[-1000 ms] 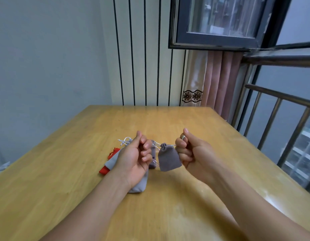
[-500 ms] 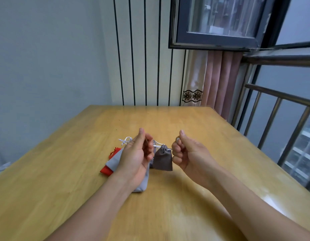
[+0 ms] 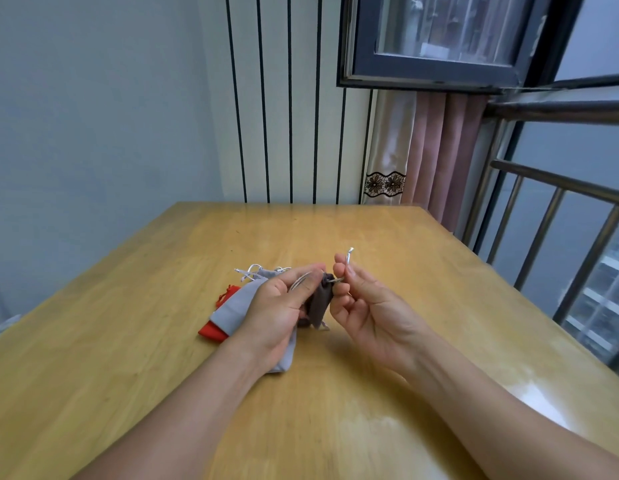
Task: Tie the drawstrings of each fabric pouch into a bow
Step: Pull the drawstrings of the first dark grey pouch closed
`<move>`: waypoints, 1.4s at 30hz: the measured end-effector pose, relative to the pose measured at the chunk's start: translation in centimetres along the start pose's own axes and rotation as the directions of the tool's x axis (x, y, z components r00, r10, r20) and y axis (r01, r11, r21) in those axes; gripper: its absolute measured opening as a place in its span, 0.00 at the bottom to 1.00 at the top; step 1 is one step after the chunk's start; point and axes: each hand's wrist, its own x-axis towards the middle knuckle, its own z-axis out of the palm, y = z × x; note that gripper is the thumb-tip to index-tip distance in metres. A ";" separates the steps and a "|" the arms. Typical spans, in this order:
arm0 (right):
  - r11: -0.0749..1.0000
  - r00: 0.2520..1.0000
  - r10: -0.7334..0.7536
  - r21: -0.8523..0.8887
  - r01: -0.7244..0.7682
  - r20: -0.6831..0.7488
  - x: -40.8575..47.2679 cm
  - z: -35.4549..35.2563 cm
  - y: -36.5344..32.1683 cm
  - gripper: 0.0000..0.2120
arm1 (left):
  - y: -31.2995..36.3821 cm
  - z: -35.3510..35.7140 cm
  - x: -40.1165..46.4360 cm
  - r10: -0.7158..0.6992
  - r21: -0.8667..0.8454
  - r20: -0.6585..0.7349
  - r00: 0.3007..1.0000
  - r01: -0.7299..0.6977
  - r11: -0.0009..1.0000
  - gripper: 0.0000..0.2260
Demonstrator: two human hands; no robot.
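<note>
A person's two bare hands are working a small dark grey pouch (image 3: 319, 303) above a wooden table (image 3: 387, 251), the pouch hanging between them near the table's middle. The left hand (image 3: 278, 306) is pinching the gathered neck of the pouch, thumb lying over a silver drawstring loop (image 3: 298, 283) and fingers curled behind the fabric. The right hand (image 3: 361, 303) is pinching the other silver drawstring (image 3: 346, 262) between thumb and forefinger, the cord's free end sticking up above the fingertips while the remaining fingers are curling loosely inward. Whether any knot is formed at the neck cannot be told. Lying flat on the table under the left hand is a light grey pouch (image 3: 237, 304) with its white cords (image 3: 249, 273) trailing at its far end, and a red pouch (image 3: 214, 331) is lying partly beneath it. A pink curtain (image 3: 436, 150) is hanging beside a dark-framed window (image 3: 436, 69) beyond the table
</note>
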 end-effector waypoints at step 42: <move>0.965 0.997 0.014 -0.261 -0.035 -0.080 0.1 -0.6 -0.2 0.07 | 1.0 -0.3 -0.2 -0.070 -0.227 0.061 0.996 0.082 0.971 0.05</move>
